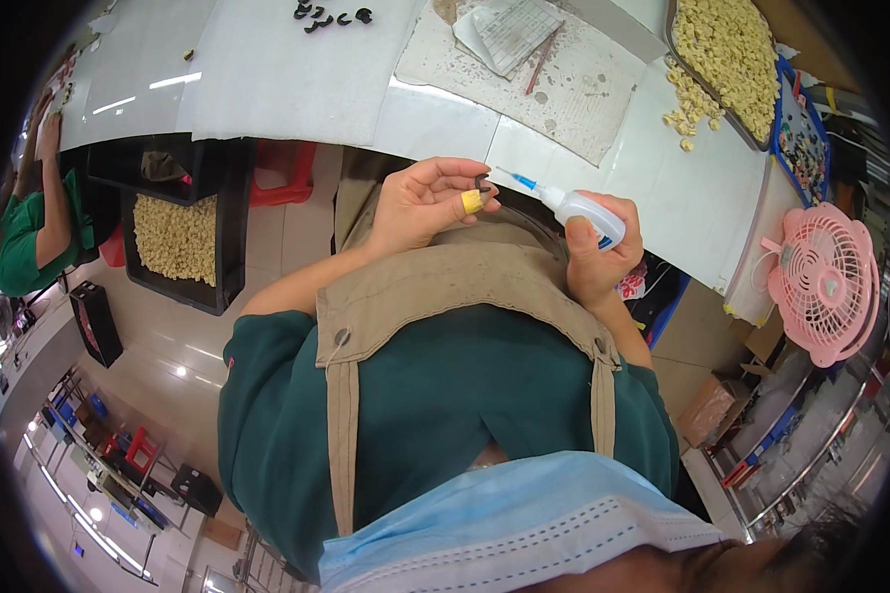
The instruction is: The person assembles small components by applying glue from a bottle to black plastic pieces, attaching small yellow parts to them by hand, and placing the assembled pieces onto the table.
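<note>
My left hand [420, 203] is closed in a pinch near the table's front edge. Between thumb and fingers it grips a small dark curved piece [483, 183]. Something bright yellow [473, 202] shows at the thumb tip; I cannot tell whether it covers the thumb or is a held part. My right hand [605, 252] wraps round a white squeeze bottle [574, 207], thumb pressed on its side. The bottle's blue needle tip [524, 182] points left toward the dark piece, with a small gap between them.
Black curved pieces [328, 17] lie on the white table sheet [297, 89]. A stained board [574, 109] bears papers [509, 35]. Pale yellow parts fill a tray [734, 117] at right and a black crate [229, 267] below left. A pink fan [826, 282] stands right; a co-worker's arm [54, 203] shows far left.
</note>
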`<state>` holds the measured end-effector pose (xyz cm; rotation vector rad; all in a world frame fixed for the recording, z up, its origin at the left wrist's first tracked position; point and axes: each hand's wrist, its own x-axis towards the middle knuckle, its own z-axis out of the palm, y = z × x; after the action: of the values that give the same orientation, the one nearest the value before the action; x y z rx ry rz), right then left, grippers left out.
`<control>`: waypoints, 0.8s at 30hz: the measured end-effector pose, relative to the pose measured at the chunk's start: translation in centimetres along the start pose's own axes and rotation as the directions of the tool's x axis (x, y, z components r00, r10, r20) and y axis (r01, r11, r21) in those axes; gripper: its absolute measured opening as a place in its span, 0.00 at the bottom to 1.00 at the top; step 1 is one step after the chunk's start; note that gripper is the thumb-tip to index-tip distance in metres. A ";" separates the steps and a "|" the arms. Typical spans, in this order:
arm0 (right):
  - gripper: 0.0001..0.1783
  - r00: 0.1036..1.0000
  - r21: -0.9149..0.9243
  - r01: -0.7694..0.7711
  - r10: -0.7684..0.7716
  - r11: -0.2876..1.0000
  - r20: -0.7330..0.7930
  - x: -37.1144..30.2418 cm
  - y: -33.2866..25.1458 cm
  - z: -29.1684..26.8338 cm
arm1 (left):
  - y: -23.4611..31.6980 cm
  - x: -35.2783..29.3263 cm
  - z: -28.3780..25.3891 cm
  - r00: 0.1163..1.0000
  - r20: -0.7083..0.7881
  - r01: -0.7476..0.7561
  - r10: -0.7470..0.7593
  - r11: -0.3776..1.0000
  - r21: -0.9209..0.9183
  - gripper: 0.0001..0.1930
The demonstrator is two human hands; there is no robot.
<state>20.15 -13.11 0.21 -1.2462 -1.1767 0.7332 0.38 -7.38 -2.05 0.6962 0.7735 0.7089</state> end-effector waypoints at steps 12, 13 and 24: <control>0.11 0.969 -0.334 0.245 -0.240 0.910 0.058 -0.2 -0.1 0.5 | -0.2 -0.3 -0.3 0.999 0.051 -0.007 0.006 1.000 0.023 0.15; 0.11 0.971 -0.341 0.238 -0.233 0.910 0.057 -0.3 -0.2 0.5 | -0.2 -0.3 -0.3 0.999 0.052 -0.007 0.006 1.000 0.023 0.15; 0.11 0.975 -0.328 0.223 -0.206 0.918 0.086 0.1 -0.5 1.0 | 0.0 -0.2 -0.2 0.998 0.056 -0.003 0.001 0.999 0.032 0.15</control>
<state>19.16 -12.82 0.66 -1.3553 -1.4986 0.4108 0.11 -7.47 -2.15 0.7430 0.7340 0.6774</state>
